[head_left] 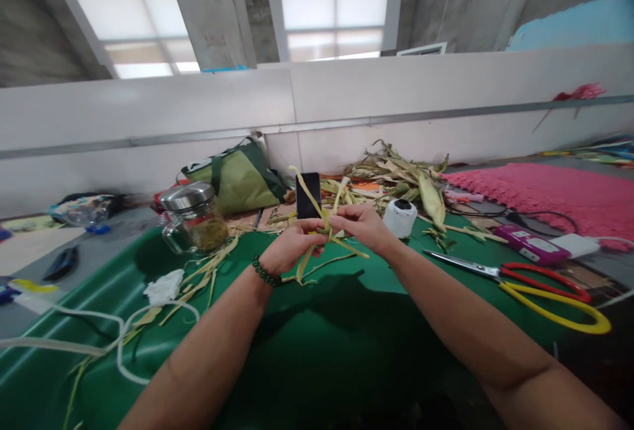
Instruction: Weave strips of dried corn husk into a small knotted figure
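Observation:
Corn husk strips (329,218) cross one another between my two hands, with loose ends sticking out above and below. My left hand (296,243), a green bead bracelet at its wrist, pinches them from the left. From the right, my right hand (362,224) pinches the same strips near their crossing point. My fingertips partly cover where the strips meet. Behind the strips a dark phone (308,196) stands upright. To the right of my right hand is a white spool of thread (399,218). A pile of dry corn husks (396,176) lies at the back.
Large scissors (500,273) with red and yellow handles lie at right, near a purple power strip (532,245) and pink cloth (555,195). At left are a glass jar mug (195,218), a green bag (238,176), crumpled tissue (164,286) and a white cable (121,331). Green sheeting (347,351) covers the table.

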Available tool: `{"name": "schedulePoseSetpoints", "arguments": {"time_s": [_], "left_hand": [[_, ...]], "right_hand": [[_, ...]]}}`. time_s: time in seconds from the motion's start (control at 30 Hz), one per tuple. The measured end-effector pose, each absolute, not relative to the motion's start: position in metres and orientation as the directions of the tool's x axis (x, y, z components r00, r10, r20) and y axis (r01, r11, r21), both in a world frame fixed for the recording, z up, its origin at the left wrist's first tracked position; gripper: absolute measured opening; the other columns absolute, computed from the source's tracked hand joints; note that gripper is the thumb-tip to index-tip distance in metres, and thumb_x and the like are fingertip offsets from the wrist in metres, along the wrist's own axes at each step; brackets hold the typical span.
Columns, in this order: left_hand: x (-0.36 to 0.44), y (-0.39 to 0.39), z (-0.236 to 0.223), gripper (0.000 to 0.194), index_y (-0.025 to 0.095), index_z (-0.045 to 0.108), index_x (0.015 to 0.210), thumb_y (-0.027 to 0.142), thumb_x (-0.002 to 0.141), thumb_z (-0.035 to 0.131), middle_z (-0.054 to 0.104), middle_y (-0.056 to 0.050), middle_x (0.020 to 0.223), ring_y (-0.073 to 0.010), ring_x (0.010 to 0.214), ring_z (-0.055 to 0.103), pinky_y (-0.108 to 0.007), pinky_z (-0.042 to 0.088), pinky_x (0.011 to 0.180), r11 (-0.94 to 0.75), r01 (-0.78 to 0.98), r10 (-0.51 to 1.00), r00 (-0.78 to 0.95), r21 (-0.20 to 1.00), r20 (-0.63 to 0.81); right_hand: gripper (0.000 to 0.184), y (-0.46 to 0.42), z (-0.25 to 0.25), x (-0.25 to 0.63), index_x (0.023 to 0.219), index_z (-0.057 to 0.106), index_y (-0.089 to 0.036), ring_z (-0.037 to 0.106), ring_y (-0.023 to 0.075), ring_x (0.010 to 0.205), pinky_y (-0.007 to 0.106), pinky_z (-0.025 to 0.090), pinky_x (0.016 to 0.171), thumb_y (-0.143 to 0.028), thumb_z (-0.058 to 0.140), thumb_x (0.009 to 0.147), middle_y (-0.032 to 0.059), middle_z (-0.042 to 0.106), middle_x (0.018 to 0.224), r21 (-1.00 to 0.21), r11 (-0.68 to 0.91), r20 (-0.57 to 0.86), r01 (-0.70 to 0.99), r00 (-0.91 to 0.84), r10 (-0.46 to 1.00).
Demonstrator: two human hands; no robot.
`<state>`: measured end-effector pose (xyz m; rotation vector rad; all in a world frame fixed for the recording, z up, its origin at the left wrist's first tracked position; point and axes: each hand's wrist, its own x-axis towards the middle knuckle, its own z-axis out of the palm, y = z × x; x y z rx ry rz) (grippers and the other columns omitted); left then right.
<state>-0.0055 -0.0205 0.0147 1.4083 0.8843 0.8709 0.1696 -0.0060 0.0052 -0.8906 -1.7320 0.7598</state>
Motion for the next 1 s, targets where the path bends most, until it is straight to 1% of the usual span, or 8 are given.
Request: {"name": "schedulePoseSetpoints", "arguments": {"time_s": [0.07,0.2,0.3,0.37,0.5,0.6,0.83,1.0], "left_hand": [[-0.005,-0.022,0.015,0.025,0.014,0.067,0.078,0.023,0.057,0.076,0.057,0.004,0.060,-0.0042,0.046,0.043,-0.018,0.034,0.045,0.000,0.026,0.882,0.471,1.000,-0.012],[-0.004,-0.022,0.014,0.028,0.012,0.065,0.072,0.037,0.066,0.073,0.055,0.003,0.058,-0.0029,0.045,0.036,-0.017,0.026,0.043,-0.045,0.064,0.865,0.502,0.997,0.006],[-0.005,-0.019,0.012,0.031,0.011,0.063,0.063,0.040,0.070,0.071,0.057,0.001,0.057,-0.0042,0.047,0.041,-0.018,0.032,0.046,-0.114,0.101,0.857,0.513,0.988,0.046],[-0.006,-0.017,0.011,0.029,0.012,0.063,0.064,0.039,0.068,0.073,0.061,0.000,0.062,-0.0052,0.051,0.048,-0.019,0.038,0.051,-0.074,0.100,0.855,0.518,0.992,0.012],[-0.006,-0.018,0.012,0.033,0.014,0.066,0.082,0.043,0.069,0.074,0.059,0.002,0.059,-0.0059,0.048,0.050,-0.019,0.041,0.048,0.119,0.056,0.863,0.488,0.991,-0.131],[-0.003,-0.019,0.011,0.032,0.013,0.066,0.081,0.042,0.069,0.075,0.059,0.002,0.060,-0.0058,0.049,0.052,-0.018,0.044,0.048,0.168,0.022,0.870,0.466,0.985,-0.159],[-0.005,-0.012,0.014,0.029,0.015,0.054,0.072,0.039,0.075,0.071,0.056,0.005,0.054,-0.0048,0.041,0.052,-0.015,0.041,0.043,0.090,-0.084,0.957,0.284,0.992,-0.063],[-0.005,-0.016,0.017,0.031,0.013,0.057,0.066,0.036,0.066,0.077,0.052,0.006,0.051,-0.0037,0.040,0.046,-0.016,0.037,0.042,0.042,-0.002,0.947,0.319,0.999,-0.040]], "right_hand": [[0.038,-0.007,0.003,0.165,0.057,0.060,-0.016,0.040,0.0081,0.048,0.023,0.033,0.048,-0.051,0.065,0.071,-0.0019,0.051,0.051,-0.828,0.537,0.496,0.162,-0.234,0.836],[0.037,-0.001,0.003,0.169,0.054,0.055,-0.016,0.036,0.0076,0.049,0.023,0.029,0.048,-0.048,0.066,0.069,-0.0035,0.046,0.050,-0.829,0.549,0.542,0.109,-0.087,0.836],[0.041,0.003,0.005,0.176,0.052,0.052,-0.017,0.034,0.0077,0.049,0.024,0.028,0.048,-0.051,0.067,0.068,-0.0036,0.043,0.049,-0.826,0.558,0.561,0.080,0.024,0.827],[0.044,0.004,0.005,0.176,0.051,0.052,-0.017,0.035,0.0079,0.049,0.024,0.029,0.047,-0.054,0.068,0.067,-0.0032,0.044,0.049,-0.824,0.560,0.564,0.088,0.029,0.825],[0.042,0.000,0.002,0.170,0.055,0.055,-0.018,0.037,0.0084,0.045,0.024,0.030,0.044,-0.056,0.066,0.070,-0.0026,0.048,0.047,-0.808,0.573,0.570,0.138,-0.061,0.819],[0.039,-0.004,0.001,0.166,0.061,0.057,-0.018,0.043,0.0094,0.048,0.024,0.034,0.046,-0.053,0.060,0.077,-0.0010,0.053,0.053,-0.768,0.611,0.603,0.191,-0.104,0.791],[0.030,-0.008,0.006,0.174,0.064,0.063,-0.015,0.044,0.0089,0.055,0.022,0.033,0.050,-0.042,0.063,0.076,-0.0016,0.053,0.057,-0.683,0.650,0.466,0.334,-0.485,0.740],[0.025,-0.007,0.003,0.174,0.066,0.066,-0.014,0.043,0.0087,0.054,0.021,0.033,0.051,-0.035,0.061,0.079,-0.0012,0.054,0.057,-0.631,0.685,0.499,0.363,-0.486,0.717]]}}
